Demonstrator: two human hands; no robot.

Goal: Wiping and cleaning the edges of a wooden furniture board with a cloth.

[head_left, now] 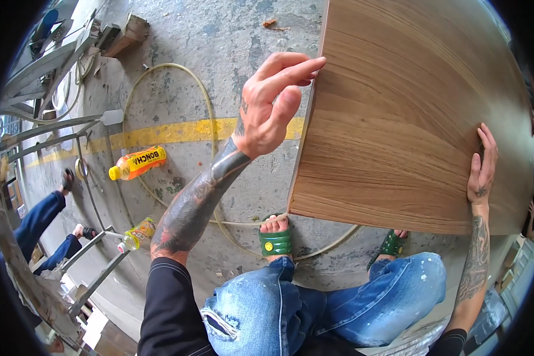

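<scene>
A brown wood-grain board (pixel 391 130) takes up the right half of the view, its top surface facing me. My left hand (pixel 273 101) is at the board's left edge, index finger stretched out so that its tip meets the edge. The thumb stands apart from that finger, and I see nothing held there; the other fingers are partly hidden. Toward the board's right side, my right hand (pixel 483 166) rests on the surface with its fingers extended and holds nothing.
On the concrete floor (pixel 178 35), a pale hose (pixel 210 107) loops across a yellow stripe (pixel 184 131). An orange bottle (pixel 137 163) and a yellowish bottle (pixel 139 233) are left of my arm. Beyond them are a metal frame (pixel 92 184) and another person's legs (pixel 41 219).
</scene>
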